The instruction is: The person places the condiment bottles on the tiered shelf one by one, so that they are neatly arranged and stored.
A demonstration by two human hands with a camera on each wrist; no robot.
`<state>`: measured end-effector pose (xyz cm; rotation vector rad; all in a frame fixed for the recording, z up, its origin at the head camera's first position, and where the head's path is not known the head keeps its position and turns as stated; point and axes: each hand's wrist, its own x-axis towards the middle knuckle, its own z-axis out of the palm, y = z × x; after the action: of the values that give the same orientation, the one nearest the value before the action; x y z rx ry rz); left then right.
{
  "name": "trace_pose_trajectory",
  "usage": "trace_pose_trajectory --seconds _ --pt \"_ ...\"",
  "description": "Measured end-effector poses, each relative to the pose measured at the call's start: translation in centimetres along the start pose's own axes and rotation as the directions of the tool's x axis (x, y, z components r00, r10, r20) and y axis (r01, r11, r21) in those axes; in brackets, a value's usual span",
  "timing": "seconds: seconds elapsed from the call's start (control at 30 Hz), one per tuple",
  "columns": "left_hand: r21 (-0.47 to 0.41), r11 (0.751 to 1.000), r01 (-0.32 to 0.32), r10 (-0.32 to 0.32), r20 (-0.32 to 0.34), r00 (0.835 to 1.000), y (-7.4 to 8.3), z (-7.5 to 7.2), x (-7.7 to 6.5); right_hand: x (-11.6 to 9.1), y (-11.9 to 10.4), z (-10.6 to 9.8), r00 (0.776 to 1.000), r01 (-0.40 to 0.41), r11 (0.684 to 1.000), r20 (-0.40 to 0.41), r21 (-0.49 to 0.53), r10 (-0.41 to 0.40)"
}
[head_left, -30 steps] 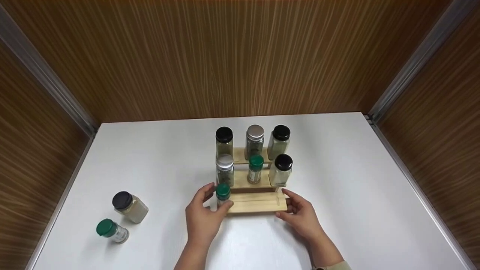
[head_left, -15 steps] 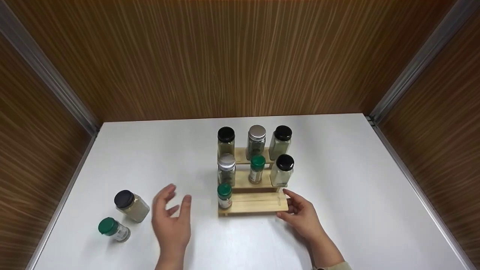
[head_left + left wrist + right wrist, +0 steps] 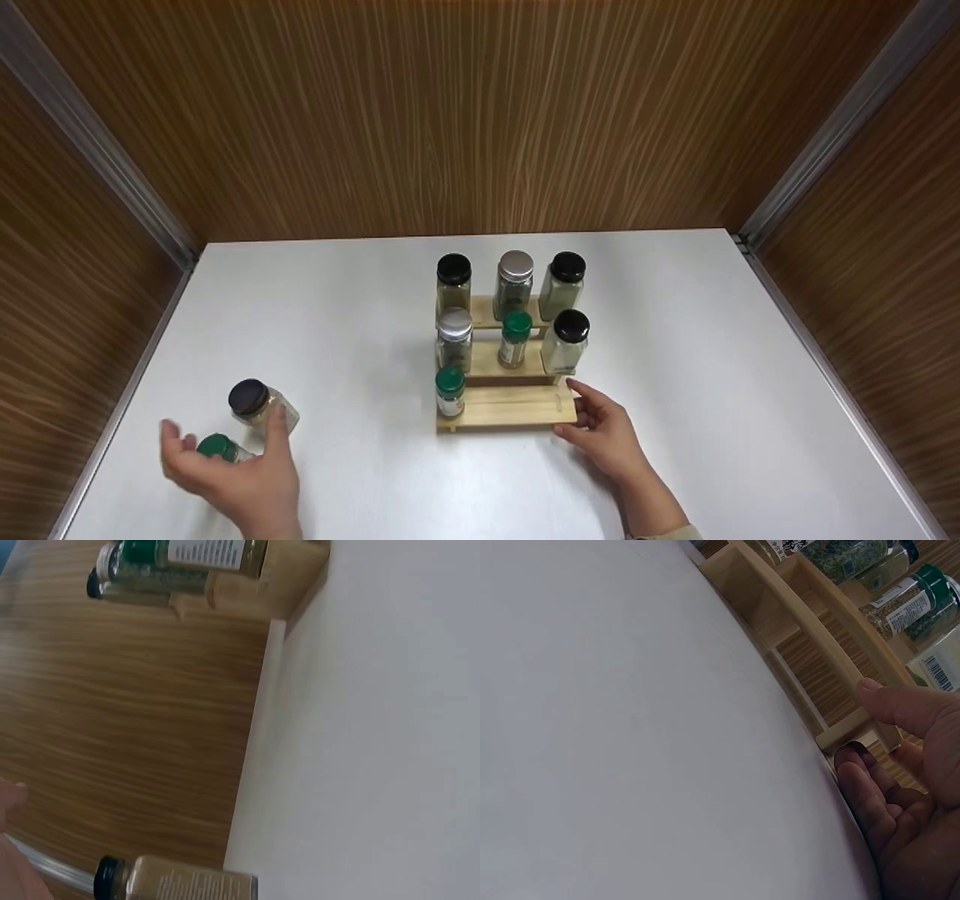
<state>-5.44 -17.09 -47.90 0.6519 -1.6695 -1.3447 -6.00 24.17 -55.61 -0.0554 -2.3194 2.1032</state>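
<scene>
My left hand is over the left of the white table, fingers spread and thumb raised, holding nothing. It partly covers a small green-capped spice jar. Just behind the thumb stands a black-capped square spice jar, also in the left wrist view, at the bottom. My right hand grips the right end of the lowest step of a wooden spice rack. In the right wrist view its thumb lies on the step's front edge, with fingers curled below. Another green-capped jar stands at that step's left end.
On the rack's middle step are a silver-capped jar, a green-capped one and a black-capped one. The top step bears two black-capped jars and a silver-capped jar between them. Wood-grain panels enclose the table.
My left hand has let go of the green-capped jar on the lowest step and moved left to the two loose jars. The right hand keeps its grip on the rack.
</scene>
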Motion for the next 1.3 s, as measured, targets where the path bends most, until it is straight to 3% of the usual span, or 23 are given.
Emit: trace_pose_trajectory --seconds 0.1,0.17,0.5,0.77,1.1,1.3 --pt "0.052 0.996 -0.074 0.075 -0.019 0.997 -0.7 -0.4 0.5 0.0 -0.1 -0.1 1.0 -0.008 1.0 0.001 -0.003 0.008" --pt "0.062 0.994 -0.089 0.09 -0.022 0.996 -0.9 -0.5 0.6 0.0 -0.2 -0.2 1.0 -0.014 1.0 0.001 -0.004 0.014" --pt "0.09 0.996 -0.005 0.005 0.001 1.0 -0.2 -0.8 0.5 0.0 -0.1 -0.1 1.0 -0.011 1.0 -0.005 -0.017 0.011" --pt "0.154 0.988 -0.018 0.024 -0.042 0.999 -1.0 -2.1 1.3 0.1 0.1 -0.2 1.0 0.01 1.0 0.001 -0.021 -0.01" --pt "0.212 0.973 0.094 -0.11 0.064 0.992 -2.9 -2.6 1.3 0.1 0.1 -0.2 1.0 0.017 1.0 -0.001 -0.008 -0.017" --pt "0.204 0.946 0.25 -0.278 0.118 0.953 -3.6 -2.6 1.6 0.1 0.0 -0.1 1.0 0.007 1.0 -0.003 -0.01 -0.007"
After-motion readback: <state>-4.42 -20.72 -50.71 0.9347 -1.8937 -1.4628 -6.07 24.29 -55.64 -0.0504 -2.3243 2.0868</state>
